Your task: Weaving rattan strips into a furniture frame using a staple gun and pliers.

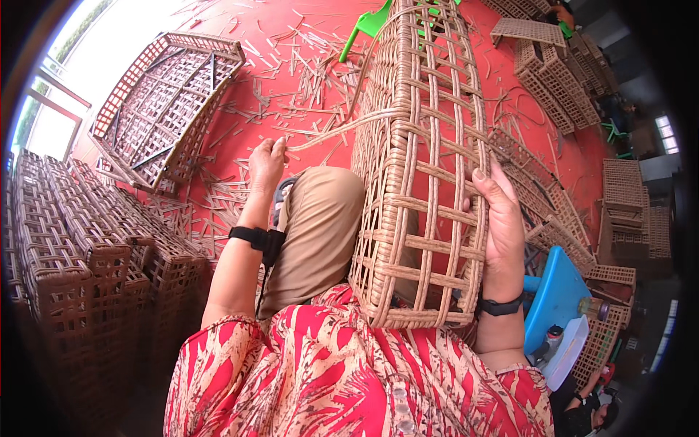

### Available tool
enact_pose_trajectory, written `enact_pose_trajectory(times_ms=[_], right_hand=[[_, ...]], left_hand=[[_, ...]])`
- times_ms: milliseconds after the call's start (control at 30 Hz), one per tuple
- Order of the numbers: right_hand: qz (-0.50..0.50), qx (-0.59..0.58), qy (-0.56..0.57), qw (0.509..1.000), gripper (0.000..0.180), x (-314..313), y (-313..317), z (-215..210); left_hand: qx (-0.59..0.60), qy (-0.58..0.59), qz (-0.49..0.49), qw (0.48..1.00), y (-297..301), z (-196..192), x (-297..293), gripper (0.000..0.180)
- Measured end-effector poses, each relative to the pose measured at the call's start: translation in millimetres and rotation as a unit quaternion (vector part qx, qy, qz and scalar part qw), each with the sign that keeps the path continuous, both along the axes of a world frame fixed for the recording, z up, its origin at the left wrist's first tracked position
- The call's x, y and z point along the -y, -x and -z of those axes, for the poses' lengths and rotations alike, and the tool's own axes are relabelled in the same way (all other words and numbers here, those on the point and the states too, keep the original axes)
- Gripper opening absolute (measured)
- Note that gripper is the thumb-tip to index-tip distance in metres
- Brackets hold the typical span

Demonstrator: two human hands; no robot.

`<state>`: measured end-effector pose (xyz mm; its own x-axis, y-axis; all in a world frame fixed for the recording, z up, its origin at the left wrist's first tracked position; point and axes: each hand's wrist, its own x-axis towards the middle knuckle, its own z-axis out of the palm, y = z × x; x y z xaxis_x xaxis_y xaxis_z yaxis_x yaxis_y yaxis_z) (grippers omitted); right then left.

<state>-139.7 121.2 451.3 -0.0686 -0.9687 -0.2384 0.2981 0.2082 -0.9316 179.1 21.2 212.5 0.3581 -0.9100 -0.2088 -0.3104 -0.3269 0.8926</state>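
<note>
The left hand [266, 162] pinches a tan rattan strand [342, 128], pulled taut from the wicker basket [422, 167]. The right hand [502, 226] clamps the basket's right edge. Woven panels [164, 102] crowd the red floor [582, 146].

Both hands raised: left hand [266, 162] pinched shut, arm extended; right hand [502, 218] curled, fingers gripping.
</note>
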Motion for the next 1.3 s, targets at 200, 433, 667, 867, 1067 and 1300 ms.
enact_pose_trajectory(times_ms=[200,433,667,867,1067,1300], right_hand=[[0.033,-0.491,0.182,0.851,0.046,-3,11,-8],[-0.265,-0.680,0.339,0.594,0.049,46,-33,-36],[-0.268,-0.726,0.376,0.510,0.053,61,-54,-37],[-0.236,-0.744,0.374,0.501,0.059,43,-28,-29],[-0.201,-0.620,0.323,0.687,0.065,5,-8,-27],[0.004,-0.335,0.098,0.937,0.066,-77,24,-10]], left_hand=[[0.096,-0.028,0.047,0.994,18,-1,-2,0.039],[0.019,-0.031,0.064,0.997,9,34,9,0.039],[0.324,0.314,-0.051,0.891,27,-73,9,0.033],[-0.036,0.189,0.280,0.940,130,-184,-3,0.044],[-0.295,0.202,0.316,0.879,130,-173,-13,0.033],[-0.263,0.168,0.334,0.890,136,-176,3,0.036]])
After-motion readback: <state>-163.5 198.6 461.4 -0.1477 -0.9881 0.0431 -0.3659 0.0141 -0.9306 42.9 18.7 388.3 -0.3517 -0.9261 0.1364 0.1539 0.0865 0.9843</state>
